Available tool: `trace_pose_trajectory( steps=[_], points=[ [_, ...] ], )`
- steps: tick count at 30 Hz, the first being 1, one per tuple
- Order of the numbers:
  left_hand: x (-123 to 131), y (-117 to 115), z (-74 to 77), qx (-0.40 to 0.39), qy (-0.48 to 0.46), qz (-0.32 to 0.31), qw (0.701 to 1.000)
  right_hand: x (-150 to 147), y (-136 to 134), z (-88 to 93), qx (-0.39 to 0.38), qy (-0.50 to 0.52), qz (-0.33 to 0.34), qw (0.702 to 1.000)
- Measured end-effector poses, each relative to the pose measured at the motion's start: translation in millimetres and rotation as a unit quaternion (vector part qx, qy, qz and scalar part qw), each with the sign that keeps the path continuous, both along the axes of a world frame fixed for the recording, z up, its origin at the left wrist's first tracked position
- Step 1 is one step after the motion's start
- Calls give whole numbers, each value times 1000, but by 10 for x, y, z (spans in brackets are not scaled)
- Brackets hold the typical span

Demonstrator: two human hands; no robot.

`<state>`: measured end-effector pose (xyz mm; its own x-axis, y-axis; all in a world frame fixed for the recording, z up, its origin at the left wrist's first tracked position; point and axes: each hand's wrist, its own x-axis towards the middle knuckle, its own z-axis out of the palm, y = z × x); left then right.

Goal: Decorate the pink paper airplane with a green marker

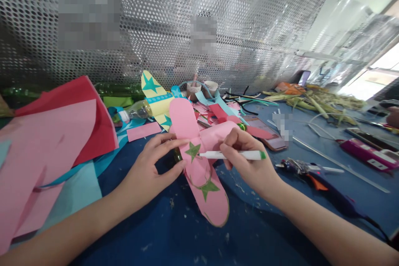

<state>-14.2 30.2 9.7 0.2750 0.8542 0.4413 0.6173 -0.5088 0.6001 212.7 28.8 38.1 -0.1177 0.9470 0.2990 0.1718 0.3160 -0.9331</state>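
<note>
A pink paper airplane [182, 116], its body wrapped round a green bottle, lies in front of me. Green stars [208, 189] are drawn on its wing, and a green line follows part of the wing's edge. My left hand [152, 162] steadies it from the left, fingers on top and thumb at the near edge. In my right hand [249, 172] is a white marker with a green end [252, 155]. The marker's tip points left and rests at or just above the wing beside the upper star; exact contact cannot be told.
Behind stands a yellow paper airplane [160, 108] with blue stars. Pink and red sheets [62, 141] cover the left. On the right are a glue gun [324, 187], a phone [264, 133], a purple device [368, 154] and dried husks [324, 102]. A perforated metal screen [156, 29] closes the back.
</note>
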Motion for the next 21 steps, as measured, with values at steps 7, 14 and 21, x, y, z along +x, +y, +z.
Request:
trace_pose_trajectory(
  steps=[7, 14, 21],
  points=[
    [-5, -3, -4, -2, 2, 7, 1000, 5, 7, -1, -4, -4, -4, 1000],
    [1, -1, 2, -3, -3, 0, 1000, -3, 18, 10, -8, -8, -1, 1000],
    [-3, -6, 12, -6, -1, 2, 1000, 1, 11, 7, -8, -13, 2, 1000]
  ],
)
